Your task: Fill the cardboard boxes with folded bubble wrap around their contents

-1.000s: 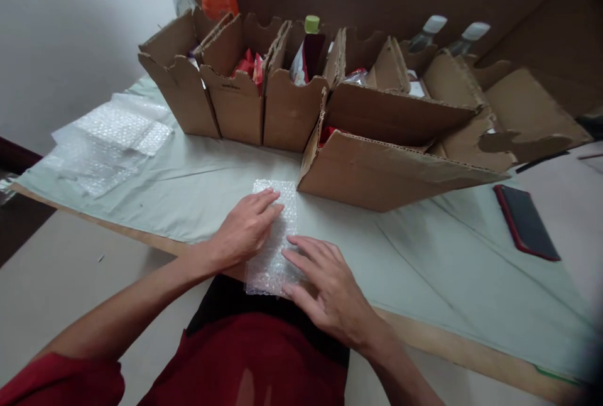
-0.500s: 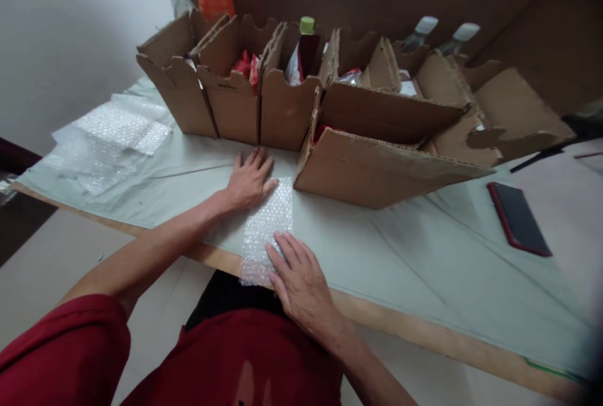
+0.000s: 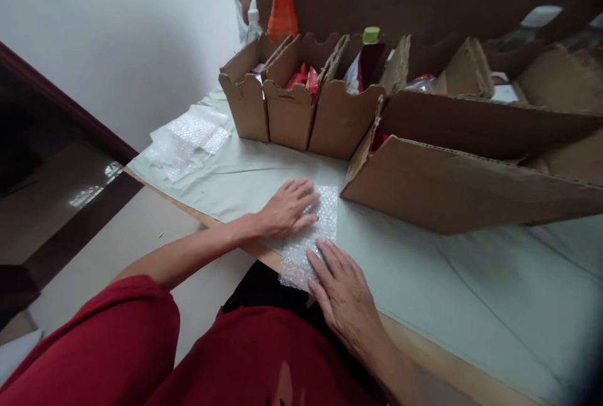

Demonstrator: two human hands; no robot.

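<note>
A narrow piece of bubble wrap (image 3: pixel 305 249) lies at the table's front edge, its near end reaching over the wooden rim. My left hand (image 3: pixel 288 208) rests flat with fingers apart, at the left side of its upper part. On its lower right side lies my right hand (image 3: pixel 346 299), fingers stretched out and touching the wrap. Neither hand grips anything. More bubble wrap sheets (image 3: pixel 188 139) lie in a loose pile at the table's far left.
Cardboard bins (image 3: pixel 289 114) with packets inside stand in a row along the back. A long cardboard box (image 3: pixel 452 186) juts forward at right. Behind the bins are an orange bottle (image 3: pixel 282 10) and clear bottles. Pale cloth (image 3: pixel 400 255) covers the table.
The view has turned left, so everything sits farther right. My left hand has moved nearer to me, closer to the wrap and my right hand. The phone is out of view.
</note>
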